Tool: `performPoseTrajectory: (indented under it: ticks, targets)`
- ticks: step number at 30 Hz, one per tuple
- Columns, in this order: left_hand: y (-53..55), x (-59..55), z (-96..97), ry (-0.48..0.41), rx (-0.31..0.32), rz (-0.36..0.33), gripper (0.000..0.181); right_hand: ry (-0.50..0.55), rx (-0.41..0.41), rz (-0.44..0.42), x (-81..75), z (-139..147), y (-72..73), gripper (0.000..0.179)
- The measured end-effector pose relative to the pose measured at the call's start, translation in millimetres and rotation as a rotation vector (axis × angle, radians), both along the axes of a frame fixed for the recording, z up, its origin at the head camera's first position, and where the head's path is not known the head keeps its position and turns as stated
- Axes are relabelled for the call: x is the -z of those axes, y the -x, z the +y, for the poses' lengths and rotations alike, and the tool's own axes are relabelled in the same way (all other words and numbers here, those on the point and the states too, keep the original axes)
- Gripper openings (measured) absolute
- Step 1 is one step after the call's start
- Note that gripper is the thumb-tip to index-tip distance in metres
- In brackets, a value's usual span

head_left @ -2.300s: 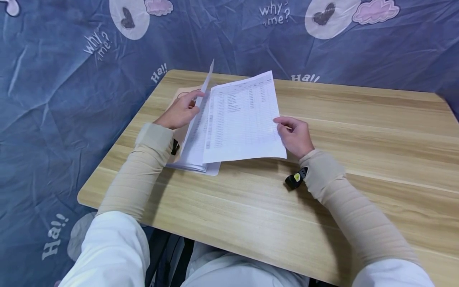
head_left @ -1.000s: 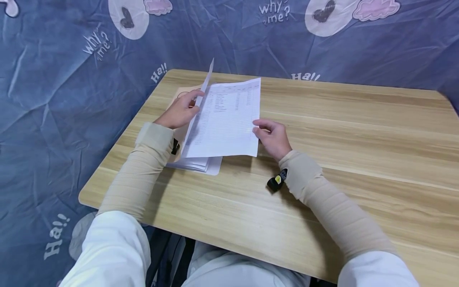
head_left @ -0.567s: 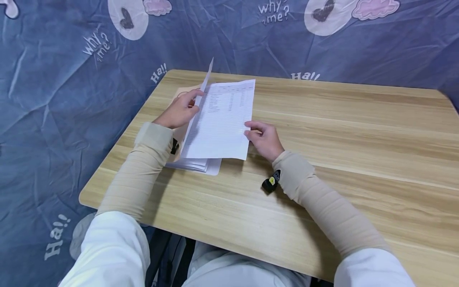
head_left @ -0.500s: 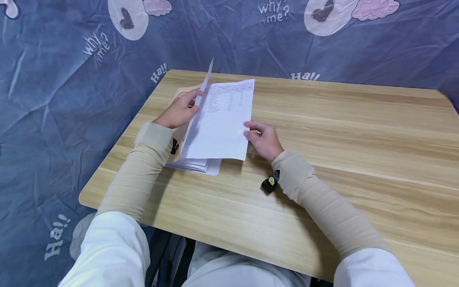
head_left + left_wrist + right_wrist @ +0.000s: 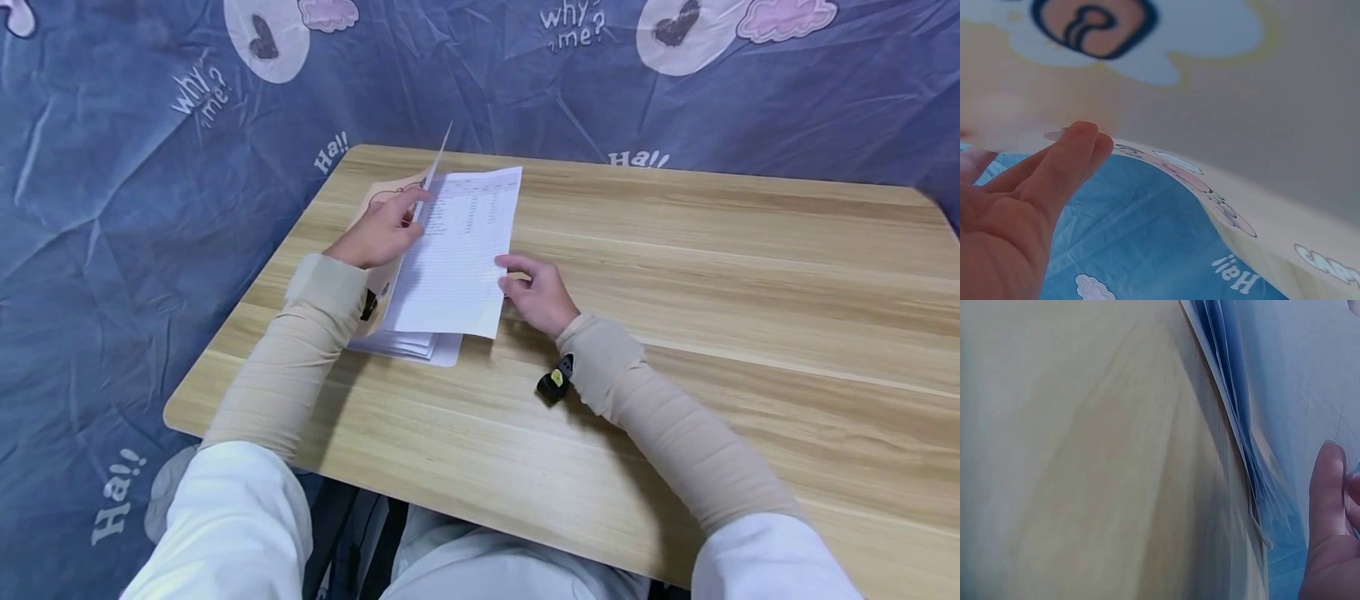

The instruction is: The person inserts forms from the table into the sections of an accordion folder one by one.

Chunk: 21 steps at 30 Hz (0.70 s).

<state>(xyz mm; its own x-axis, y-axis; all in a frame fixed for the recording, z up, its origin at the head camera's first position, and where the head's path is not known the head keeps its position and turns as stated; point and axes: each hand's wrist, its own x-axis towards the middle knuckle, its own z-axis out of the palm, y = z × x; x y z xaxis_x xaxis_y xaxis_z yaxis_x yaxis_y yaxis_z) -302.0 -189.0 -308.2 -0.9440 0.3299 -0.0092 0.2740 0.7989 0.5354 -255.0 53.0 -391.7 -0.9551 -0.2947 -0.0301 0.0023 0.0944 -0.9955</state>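
Observation:
My left hand grips the raised cover of a folder at its edge. In the left wrist view the cover is pale with cartoon prints, and the fingers lie against its edge. A white sheet with a printed table stands tilted over the folder. My right hand pinches the sheet's right edge between thumb and fingers. Under it lies a stack of papers on the folder's pale back. The right wrist view shows the stack's edges and the right hand's thumb.
The wooden table reaches far to the right of the folder. Behind and to the left hangs a blue printed cloth. A black wrist camera sits under the right wrist, close above the tabletop.
My right hand has drawn the sheet leftward, over the folder's papers and towards the raised cover. The left hand has stayed nearly in place, shifting slightly right with the cover.

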Motion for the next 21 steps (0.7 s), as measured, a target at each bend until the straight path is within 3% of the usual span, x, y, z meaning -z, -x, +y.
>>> performPoseTrajectory:
  ticks: [8, 21]
  targets:
    - [0.6, 0.1, 2.2, 0.089, 0.012, -0.031, 0.05, -0.008, -0.03, -0.007, -0.7, -9.2, 2.0, 0.04]
    - [-2.1, -1.8, 4.3, 0.146, -0.009, -0.051, 0.053, -0.079, -0.063, 0.019, -5.4, -11.9, 4.2, 0.039]
